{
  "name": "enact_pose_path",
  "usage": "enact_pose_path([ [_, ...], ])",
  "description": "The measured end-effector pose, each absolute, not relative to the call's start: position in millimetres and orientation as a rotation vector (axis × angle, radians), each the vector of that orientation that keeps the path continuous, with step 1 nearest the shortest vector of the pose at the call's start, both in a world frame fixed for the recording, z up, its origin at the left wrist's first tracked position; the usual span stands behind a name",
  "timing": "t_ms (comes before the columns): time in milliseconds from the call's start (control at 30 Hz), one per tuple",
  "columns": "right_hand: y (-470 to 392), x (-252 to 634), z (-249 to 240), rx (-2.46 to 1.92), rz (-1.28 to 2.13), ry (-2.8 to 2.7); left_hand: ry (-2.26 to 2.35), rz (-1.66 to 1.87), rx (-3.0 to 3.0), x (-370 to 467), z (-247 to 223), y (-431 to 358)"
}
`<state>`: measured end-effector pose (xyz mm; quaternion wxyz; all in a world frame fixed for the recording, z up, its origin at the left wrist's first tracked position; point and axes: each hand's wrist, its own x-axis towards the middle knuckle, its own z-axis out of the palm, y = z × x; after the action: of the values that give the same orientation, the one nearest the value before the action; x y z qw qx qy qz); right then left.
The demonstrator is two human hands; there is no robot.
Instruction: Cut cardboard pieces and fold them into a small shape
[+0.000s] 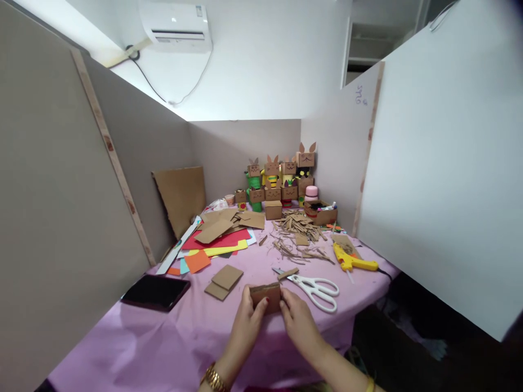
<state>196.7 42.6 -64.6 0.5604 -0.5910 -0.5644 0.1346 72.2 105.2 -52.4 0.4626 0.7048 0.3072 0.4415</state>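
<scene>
Between my two hands, just over the near part of the table, is a small stack of brown cardboard pieces [266,299] with its layered edge turned up. My left hand [250,316] grips its left side, thumb across the front. At its right side my right hand [295,316] pinches the edge. White-handled scissors [316,288] lie to the right, their blades partly under a cardboard strip [288,273]. Two cardboard squares [224,280] overlap on the cloth to the left of my hands.
A yellow glue gun [355,259] lies at the right edge. Cardboard scraps [300,228], coloured paper [223,242] and cardboard sheets [214,230] cover the middle. Cardboard animal figures [273,191] stand at the back. A black tablet [156,292] lies left. Partition panels [139,136] flank the table.
</scene>
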Motion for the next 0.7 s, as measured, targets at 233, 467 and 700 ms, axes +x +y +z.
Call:
enact_pose_path([
  [233,41,199,-65,-1.484,0.127,-1.431,0.745,1.083,1.744,72,-47,106],
  [467,42,196,-42,-1.491,-0.078,-1.62,0.705,1.065,1.761,70,-47,101],
  [700,47,191,-40,-1.517,-0.225,-1.764,0.701,1.111,1.727,70,-52,98],
])
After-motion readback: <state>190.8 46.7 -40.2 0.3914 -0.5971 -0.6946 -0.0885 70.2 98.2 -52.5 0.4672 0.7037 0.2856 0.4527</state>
